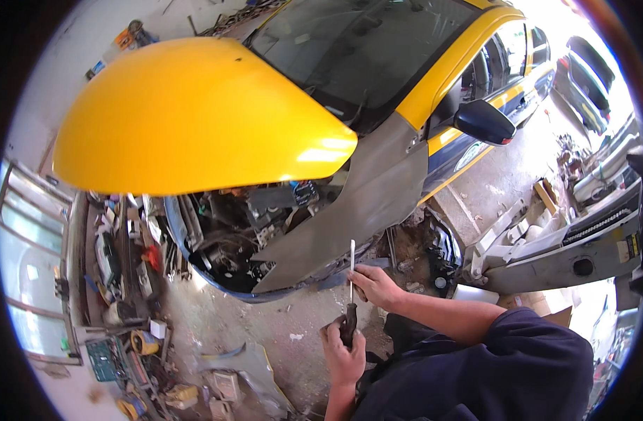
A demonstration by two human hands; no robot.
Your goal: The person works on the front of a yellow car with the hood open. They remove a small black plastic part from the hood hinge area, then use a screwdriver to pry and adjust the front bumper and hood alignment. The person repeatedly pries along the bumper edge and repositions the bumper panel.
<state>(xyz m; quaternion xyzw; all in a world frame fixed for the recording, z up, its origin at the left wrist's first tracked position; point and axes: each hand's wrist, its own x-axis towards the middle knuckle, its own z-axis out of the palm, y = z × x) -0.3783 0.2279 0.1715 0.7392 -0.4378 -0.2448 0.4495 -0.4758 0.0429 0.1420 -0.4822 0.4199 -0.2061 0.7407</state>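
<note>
A screwdriver (pixel 352 309) with a black handle and a long metal shaft points up and away in front of me. My left hand (pixel 341 359) is closed around its handle. Higher up, my right hand (pixel 375 286) pinches the shaft below the pale, flat-looking tip. Just beyond the tip is a bare grey fender (pixel 349 207) on the front of a yellow and dark car. The tip overlaps the fender's lower edge in view; I cannot tell whether they touch. Under the raised yellow hood (pixel 195 119), the engine bay (pixel 230 238) lies partly exposed.
A black side mirror (pixel 484 122) juts out from the car. Right of me lie a large grey bumper (pixel 567 259) and a headlamp (pixel 444 242). Car parts and tools clutter the left wall, with a green tool case (pixel 105 359) and a loose grey panel (pixel 260 375) on the floor.
</note>
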